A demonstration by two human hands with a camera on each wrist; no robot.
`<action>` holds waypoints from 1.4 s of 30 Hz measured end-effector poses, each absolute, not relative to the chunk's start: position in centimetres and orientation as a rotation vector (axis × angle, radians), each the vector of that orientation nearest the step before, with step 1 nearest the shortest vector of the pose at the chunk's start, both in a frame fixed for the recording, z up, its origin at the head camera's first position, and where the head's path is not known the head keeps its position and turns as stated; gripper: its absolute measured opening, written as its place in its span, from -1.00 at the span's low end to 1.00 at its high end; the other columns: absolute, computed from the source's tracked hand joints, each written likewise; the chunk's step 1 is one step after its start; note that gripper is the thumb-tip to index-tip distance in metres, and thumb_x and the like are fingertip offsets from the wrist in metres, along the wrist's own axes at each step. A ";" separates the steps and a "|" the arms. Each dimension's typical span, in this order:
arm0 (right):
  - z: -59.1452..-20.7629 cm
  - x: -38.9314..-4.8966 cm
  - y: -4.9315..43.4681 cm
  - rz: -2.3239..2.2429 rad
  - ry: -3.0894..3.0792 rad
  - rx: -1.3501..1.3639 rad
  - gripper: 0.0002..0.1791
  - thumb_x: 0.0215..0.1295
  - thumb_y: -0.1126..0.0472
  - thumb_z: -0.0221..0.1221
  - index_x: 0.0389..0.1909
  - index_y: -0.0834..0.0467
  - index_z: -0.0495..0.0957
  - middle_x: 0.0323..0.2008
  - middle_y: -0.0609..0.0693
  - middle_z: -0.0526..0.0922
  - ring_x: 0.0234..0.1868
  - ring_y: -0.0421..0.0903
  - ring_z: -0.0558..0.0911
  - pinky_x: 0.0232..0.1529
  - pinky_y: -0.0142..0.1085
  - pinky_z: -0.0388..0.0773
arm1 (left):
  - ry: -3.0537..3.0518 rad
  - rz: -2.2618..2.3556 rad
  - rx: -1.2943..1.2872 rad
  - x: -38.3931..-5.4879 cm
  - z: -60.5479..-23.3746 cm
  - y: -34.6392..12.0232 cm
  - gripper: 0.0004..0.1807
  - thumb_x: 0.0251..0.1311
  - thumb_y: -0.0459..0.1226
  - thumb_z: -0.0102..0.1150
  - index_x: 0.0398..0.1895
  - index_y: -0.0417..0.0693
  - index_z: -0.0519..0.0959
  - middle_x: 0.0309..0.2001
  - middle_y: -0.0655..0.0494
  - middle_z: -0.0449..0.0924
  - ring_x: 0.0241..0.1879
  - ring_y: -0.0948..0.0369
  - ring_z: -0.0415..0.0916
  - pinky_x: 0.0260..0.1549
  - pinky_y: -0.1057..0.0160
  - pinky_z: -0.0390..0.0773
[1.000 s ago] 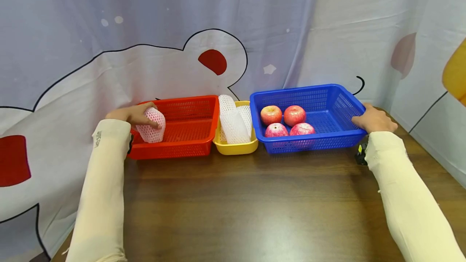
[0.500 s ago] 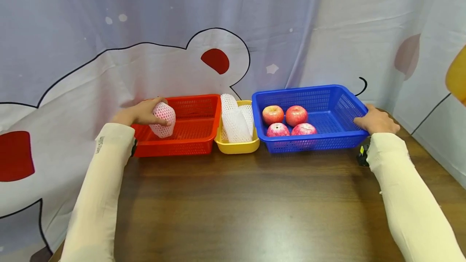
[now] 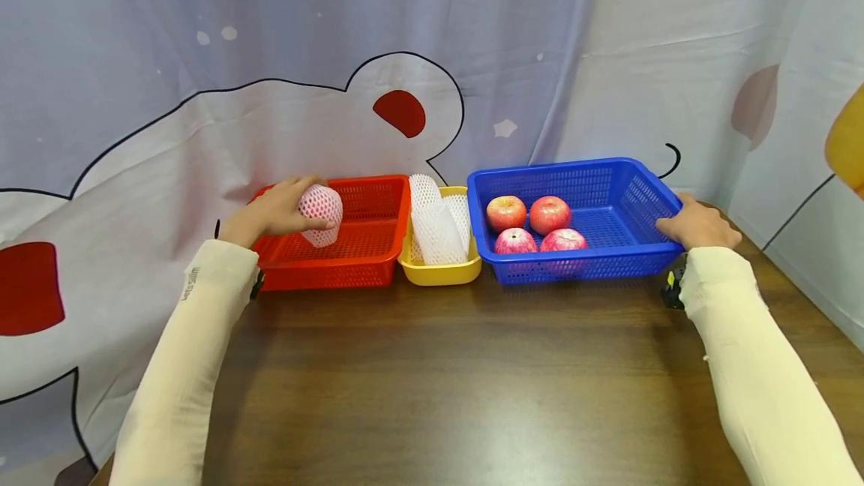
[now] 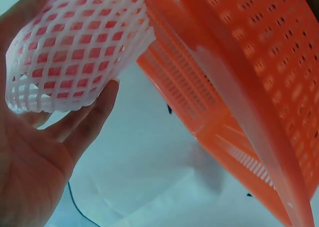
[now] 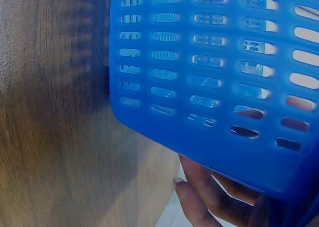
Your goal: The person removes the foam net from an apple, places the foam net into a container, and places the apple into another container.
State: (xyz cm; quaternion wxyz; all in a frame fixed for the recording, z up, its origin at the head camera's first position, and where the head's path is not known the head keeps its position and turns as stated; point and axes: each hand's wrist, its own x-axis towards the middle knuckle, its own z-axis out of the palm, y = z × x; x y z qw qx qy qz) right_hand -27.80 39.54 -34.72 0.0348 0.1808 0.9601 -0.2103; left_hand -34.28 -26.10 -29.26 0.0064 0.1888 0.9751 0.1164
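Observation:
My left hand (image 3: pixel 277 208) grips an apple wrapped in a white foam net (image 3: pixel 321 214), raised over the left part of the red basket (image 3: pixel 331 276). In the left wrist view the fingers and thumb curl round the foam net (image 4: pixel 75 48), and pink-red skin shows through its holes. My right hand (image 3: pixel 698 223) grips the right end of the blue basket (image 3: pixel 607 261). Several fingers (image 5: pixel 197 202) show beyond the basket's edge in the right wrist view. Several red apples (image 3: pixel 506 213) sit together in the left half of the blue basket; the front ones look paler and streaked.
Between the two larger baskets stands a small yellow basket (image 3: pixel 442 276) with white foam nets (image 3: pixel 439 235) in it. All three rest near the back of the brown wooden table (image 3: pixel 432 381). A patterned curtain (image 3: pixel 304 126) hangs right behind them.
My left hand has carried the net-wrapped apple to the right and slightly up, further over the red basket. My right hand stays at the blue basket's end. The apples there have not moved.

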 end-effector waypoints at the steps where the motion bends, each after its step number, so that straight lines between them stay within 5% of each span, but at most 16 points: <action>1: -34.7 -27.8 39.5 -0.645 2.952 0.556 -0.08 0.32 -0.05 -0.04 0.57 0.13 -0.24 0.25 0.65 0.21 0.16 0.63 0.30 0.04 0.41 0.24 | 3.060 0.371 0.592 -34.1 -29.2 -25.9 -0.12 0.05 0.14 0.40 0.39 0.09 0.25 0.33 -0.22 0.30 0.20 -0.21 0.38 0.05 -0.34 0.51; 27: -34.5 -27.8 39.3 -0.650 2.945 0.571 -0.08 0.32 -0.05 -0.04 0.57 0.15 -0.25 0.29 0.64 0.18 0.19 0.61 0.27 0.09 0.41 0.22 | 3.346 0.627 1.068 -30.6 -29.5 -18.4 -0.19 -0.14 0.02 0.59 0.25 0.17 0.44 0.26 -0.16 0.39 0.23 -0.10 0.36 0.03 -0.16 0.62; 42: -34.7 -27.7 39.4 -0.654 2.947 0.569 -0.07 0.33 -0.07 -0.04 0.58 0.14 -0.25 0.28 0.63 0.20 0.19 0.60 0.28 0.07 0.40 0.23 | 3.336 0.908 1.132 -29.5 -30.4 -15.0 -0.25 -0.13 -0.04 0.59 0.21 0.19 0.48 0.21 -0.13 0.41 0.22 -0.05 0.36 0.02 -0.05 0.64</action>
